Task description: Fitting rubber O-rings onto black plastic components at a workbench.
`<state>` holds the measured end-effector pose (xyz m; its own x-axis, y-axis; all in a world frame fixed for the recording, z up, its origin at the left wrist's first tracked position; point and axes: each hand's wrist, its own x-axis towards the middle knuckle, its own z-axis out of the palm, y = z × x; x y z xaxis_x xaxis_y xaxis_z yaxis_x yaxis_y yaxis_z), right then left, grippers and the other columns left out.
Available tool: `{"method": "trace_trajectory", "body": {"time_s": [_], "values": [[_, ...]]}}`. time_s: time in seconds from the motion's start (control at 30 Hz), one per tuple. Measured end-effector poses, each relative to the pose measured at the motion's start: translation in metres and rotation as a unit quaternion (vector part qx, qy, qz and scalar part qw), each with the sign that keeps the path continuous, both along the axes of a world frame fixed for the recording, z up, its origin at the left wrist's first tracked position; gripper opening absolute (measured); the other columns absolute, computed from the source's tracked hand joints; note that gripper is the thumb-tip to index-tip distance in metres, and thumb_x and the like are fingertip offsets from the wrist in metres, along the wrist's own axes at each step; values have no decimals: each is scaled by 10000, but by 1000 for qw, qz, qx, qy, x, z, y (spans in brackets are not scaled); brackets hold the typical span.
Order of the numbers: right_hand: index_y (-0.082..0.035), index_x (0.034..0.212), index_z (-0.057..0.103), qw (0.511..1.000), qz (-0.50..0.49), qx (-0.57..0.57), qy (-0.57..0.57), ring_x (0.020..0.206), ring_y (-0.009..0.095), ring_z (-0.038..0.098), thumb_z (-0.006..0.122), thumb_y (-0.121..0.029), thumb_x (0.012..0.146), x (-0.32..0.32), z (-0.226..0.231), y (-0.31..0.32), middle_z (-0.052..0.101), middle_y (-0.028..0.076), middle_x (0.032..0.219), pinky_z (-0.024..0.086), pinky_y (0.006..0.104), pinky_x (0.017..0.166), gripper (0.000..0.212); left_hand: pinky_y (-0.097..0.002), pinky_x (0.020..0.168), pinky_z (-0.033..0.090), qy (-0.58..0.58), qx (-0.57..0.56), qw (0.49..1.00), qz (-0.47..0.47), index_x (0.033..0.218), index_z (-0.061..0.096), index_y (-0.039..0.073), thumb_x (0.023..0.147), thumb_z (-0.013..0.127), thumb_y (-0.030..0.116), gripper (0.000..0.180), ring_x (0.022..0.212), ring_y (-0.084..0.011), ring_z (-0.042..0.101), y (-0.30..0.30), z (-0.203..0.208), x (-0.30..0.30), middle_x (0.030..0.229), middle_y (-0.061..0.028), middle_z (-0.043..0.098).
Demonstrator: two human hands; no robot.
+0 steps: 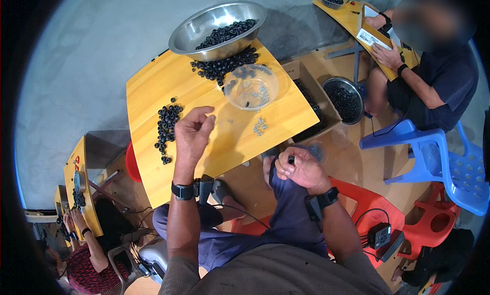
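Observation:
My left hand is over the yellow table, thumb and forefinger apart and the other fingers curled; I see nothing between the tips. Beside it lie a few tiny silvery metal parts and a small pile of them. Above my right thigh, my right hand is closed on a small black ring-shaped piece. A loose group of similar black pieces lies left of my left hand. Farther off, a clear plastic tub holds more silvery parts.
A steel bowl of black pieces stands at the table's far edge, with a heap before it. Right of the table are a cardboard box and a steel pot. A co-worker sits near a blue stool.

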<state>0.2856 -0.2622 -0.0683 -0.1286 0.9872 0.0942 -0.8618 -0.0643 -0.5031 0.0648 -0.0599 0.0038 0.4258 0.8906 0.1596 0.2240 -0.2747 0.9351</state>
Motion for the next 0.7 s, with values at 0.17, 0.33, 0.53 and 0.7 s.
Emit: {"method": "trace_trajectory", "body": {"time_s": [0.17, 0.33, 0.53, 0.7], "values": [[-45, 1023, 630, 1000, 19, 13, 5, 781, 159, 515, 695, -323, 950, 2, -3, 0, 533, 25, 810, 443, 331, 745, 294, -210, 586, 394, 13, 47, 998, 37, 1083, 700, -20, 948, 673, 36, 149, 641, -27, 468, 13, -2, -21, 696, 59, 556], [-38, 998, 620, 1000, 13, 4, -3, 787, 161, 515, 691, -323, 946, 0, 2, 0, 530, 26, 806, 442, 334, 743, 299, -283, 574, 480, 119, 108, 984, 79, 961, 732, 4, 867, 721, 45, 103, 590, -117, 593, 16, -8, -27, 679, -76, 660], [-11, 1014, 617, 1000, 1, 6, -10, 764, 166, 481, 698, -323, 947, -1, 5, 2, 491, 27, 767, 426, 319, 678, 329, -359, 605, 517, 243, 167, 955, 43, 908, 756, 56, 770, 772, 91, 143, 630, -259, 652, 14, -22, -36, 732, -120, 665], [-24, 976, 616, 1000, 13, 10, -9, 784, 173, 513, 682, -324, 951, -2, 6, 4, 522, 33, 791, 436, 337, 738, 309, -399, 650, 543, 329, 252, 910, 6, 820, 762, 83, 760, 747, 104, 66, 726, -314, 674, 6, -34, -25, 790, -101, 657]]}}
